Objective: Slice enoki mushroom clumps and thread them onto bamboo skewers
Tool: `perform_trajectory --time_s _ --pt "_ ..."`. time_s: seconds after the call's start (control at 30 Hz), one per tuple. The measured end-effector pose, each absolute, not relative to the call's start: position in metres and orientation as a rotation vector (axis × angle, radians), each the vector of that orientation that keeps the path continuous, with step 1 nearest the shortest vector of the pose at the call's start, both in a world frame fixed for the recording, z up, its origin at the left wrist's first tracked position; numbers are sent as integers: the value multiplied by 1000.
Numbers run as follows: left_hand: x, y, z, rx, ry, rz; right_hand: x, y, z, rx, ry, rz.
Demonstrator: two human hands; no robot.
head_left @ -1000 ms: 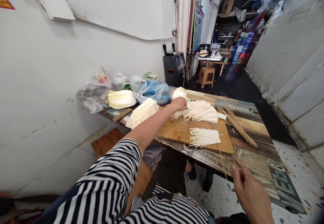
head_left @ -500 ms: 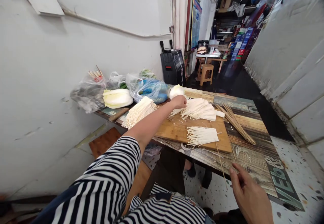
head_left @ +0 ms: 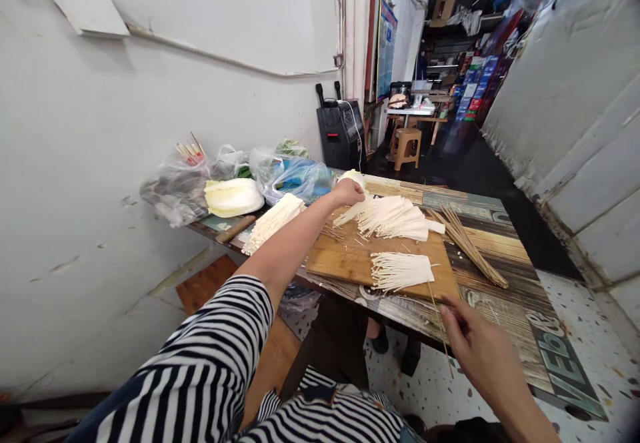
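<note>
My left hand [head_left: 349,192] reaches across the cutting board [head_left: 330,263], fingers pinched at the left end of an overlapping row of enoki mushrooms [head_left: 393,217]. Its fingertips touch the upper edge of the leftmost bunch. Nearer me lies a flat bunch of enoki [head_left: 403,271], with a thin wooden skewer [head_left: 440,326] sticking out of its right end past the table edge. Beside that skewer is my right hand [head_left: 475,336], thumb and forefinger apart, holding nothing visible. A thicker enoki stack [head_left: 275,221] sits left of the board, partly behind my left forearm.
Loose skewers [head_left: 470,246] lie right of the board. At the table's left are a knife handle [head_left: 235,228], a napa cabbage piece [head_left: 234,196] and plastic bags [head_left: 295,173]. A black speaker [head_left: 341,133] stands beyond the table, near a stool [head_left: 406,146].
My left hand has shifted slightly left and up, exposing more of the leftmost enoki bunch. My right hand has moved up and left, close to the skewer.
</note>
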State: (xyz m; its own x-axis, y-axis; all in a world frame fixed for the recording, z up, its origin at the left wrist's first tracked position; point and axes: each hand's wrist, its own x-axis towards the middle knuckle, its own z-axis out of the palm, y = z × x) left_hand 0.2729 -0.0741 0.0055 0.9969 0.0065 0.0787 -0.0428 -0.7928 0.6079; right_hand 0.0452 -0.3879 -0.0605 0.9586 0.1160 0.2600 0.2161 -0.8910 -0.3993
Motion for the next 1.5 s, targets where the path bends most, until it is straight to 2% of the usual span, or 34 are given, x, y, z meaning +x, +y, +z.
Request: perform_trajectory --time_s 0.13,0.27,0.43,0.57,0.87,1.27,1.5 --pt "266 -63 15 2340 -81 154 92 -366 -37 -2607 -374 -217" --pt "256 -55 29 2203 -226 122 141 -339 -18 -2480 -507 -291" --pt "254 -53 46 2067 -381 17 198 -297 10 -2213 -518 -329" --pt "257 -57 52 1994 -440 -48 232 -260 22 -1978 -474 -234" --pt "263 -60 44 1898 -491 -140 258 -240 13 -1841 -367 -146" --pt "277 -70 26 2080 -499 105 259 -230 2 -1678 -172 -156" --pt "280 -75 23 2068 -416 118 263 -218 0 -1563 31 -32"
